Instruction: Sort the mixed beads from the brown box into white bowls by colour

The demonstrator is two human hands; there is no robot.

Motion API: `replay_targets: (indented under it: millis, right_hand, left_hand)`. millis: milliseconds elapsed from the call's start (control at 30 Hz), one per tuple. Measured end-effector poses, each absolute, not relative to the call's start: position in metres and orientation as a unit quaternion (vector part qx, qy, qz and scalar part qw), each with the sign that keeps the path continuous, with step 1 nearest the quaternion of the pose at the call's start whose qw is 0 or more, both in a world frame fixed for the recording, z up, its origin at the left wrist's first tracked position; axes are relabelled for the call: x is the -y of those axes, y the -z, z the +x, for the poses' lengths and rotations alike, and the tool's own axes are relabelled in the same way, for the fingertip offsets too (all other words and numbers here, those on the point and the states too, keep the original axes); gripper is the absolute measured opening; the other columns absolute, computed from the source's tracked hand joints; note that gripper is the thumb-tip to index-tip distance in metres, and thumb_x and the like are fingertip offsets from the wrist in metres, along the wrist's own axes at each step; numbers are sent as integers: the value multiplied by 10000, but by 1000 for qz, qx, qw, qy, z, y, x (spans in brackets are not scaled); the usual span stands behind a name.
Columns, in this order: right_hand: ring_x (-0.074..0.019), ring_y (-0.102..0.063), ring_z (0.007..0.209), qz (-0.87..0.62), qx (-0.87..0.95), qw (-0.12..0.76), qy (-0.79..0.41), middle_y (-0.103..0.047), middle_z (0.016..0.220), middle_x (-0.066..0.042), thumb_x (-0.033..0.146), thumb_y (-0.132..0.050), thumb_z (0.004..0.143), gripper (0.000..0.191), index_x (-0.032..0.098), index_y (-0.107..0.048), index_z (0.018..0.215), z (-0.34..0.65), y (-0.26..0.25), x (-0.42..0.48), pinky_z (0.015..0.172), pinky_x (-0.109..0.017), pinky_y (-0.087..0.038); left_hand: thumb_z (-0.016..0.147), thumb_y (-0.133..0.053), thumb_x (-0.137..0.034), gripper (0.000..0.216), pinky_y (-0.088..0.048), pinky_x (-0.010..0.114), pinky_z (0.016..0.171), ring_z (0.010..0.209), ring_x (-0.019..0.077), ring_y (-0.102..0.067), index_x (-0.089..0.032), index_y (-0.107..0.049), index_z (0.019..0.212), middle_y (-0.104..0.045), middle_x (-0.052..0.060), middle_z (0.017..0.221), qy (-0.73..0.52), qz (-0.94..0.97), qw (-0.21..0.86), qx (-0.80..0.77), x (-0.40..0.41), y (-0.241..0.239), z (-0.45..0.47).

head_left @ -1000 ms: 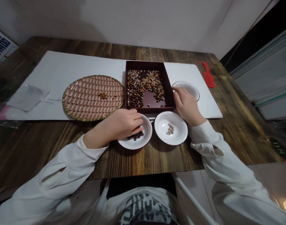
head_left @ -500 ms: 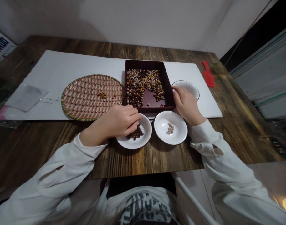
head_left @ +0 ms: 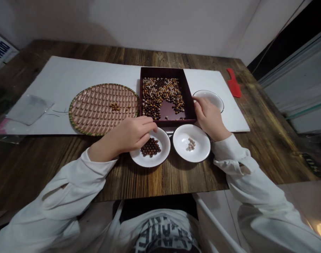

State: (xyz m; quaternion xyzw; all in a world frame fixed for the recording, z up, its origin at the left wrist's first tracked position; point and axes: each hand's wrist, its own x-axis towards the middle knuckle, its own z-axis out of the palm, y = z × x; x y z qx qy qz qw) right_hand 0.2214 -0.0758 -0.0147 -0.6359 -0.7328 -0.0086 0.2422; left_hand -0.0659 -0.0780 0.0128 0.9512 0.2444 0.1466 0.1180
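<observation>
My left hand (head_left: pixel 131 135) hovers above the back left rim of a white bowl (head_left: pixel 156 160), thumb and forefinger apart with nothing visible between them. Dark brown beads (head_left: pixel 150 147) lie heaped in that bowl. My right hand (head_left: pixel 209 116) grips the right wall of a maroon box (head_left: pixel 188 88), its thumb and fingers at the rim; the fingertips are partly hidden. Mixed beads (head_left: pixel 160 92) in brown, yellow and cream cover much of the box floor, with a bare patch at the front. A second white bowl (head_left: pixel 180 140) holds several cream beads (head_left: pixel 190 144).
An oval woven tray (head_left: pixel 92 105) with a few yellow-brown beads (head_left: pixel 115 106) lies left of the box. Behind my right hand stands a third white bowl (head_left: pixel 215 100). A red comb-like tool (head_left: pixel 233 86) rests at the right, and a clear plastic bag (head_left: pixel 28 110) at the left.
My left hand has lifted slightly back and to the left, its fingers have parted, and more of the brown beads show. My right hand stays on the box.
</observation>
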Motion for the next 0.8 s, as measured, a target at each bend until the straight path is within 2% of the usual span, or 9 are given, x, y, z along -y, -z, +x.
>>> replay_targets:
  millis: [100,233,333,467,667,800]
  right_hand:
    - [-291,-598,1050,-634,734,243,13,-655,1131,-119,516,-153,988,576,215,-576,1236,222,15,75,867,-427,-464]
    - [-291,-597,1052,-637,733,241,12,-655,1134,-118,519,-152,987,577,219,-576,1237,222,16,75,868,-425,-465]
    - [-298,-597,1056,-640,730,239,6,-653,1142,-125,501,-169,991,560,212,-577,1245,221,15,75,877,-439,-464]
    - [-299,-595,1067,-636,731,248,4,-656,1140,-118,499,-179,991,547,224,-581,1240,221,15,75,890,-448,-463]
    - [-300,-594,1060,-638,730,245,-1,-651,1142,-124,509,-169,988,559,219,-575,1241,221,14,76,879,-442,-461]
    - [-301,-590,1067,-640,729,242,-4,-645,1145,-129,497,-175,992,549,213,-565,1252,221,15,76,893,-447,-451]
  left_hand:
    - [851,-340,-162,299,-453,271,711,792,157,-580,-169,-616,966,-631,28,869,-211,886,260,-319,79,-20,-66]
    - [823,-396,-180,269,-379,235,501,531,97,-444,-163,-607,989,-532,-4,702,-265,759,475,-357,78,-24,-66]
    - [772,-436,-155,223,-286,220,430,466,67,-340,-152,-591,932,-484,-2,673,-307,662,582,-358,76,-26,-66]
    - [740,-492,-152,149,-264,224,432,492,71,-339,-152,-579,860,-457,9,656,-344,564,651,-373,75,-32,-66]
    - [704,-487,-130,194,-308,225,455,515,69,-348,-155,-557,883,-467,17,699,-334,529,680,-382,70,-28,-68]
    - [666,-473,-91,264,-413,241,554,631,101,-488,-159,-557,907,-542,43,788,-330,531,687,-371,66,-22,-69]
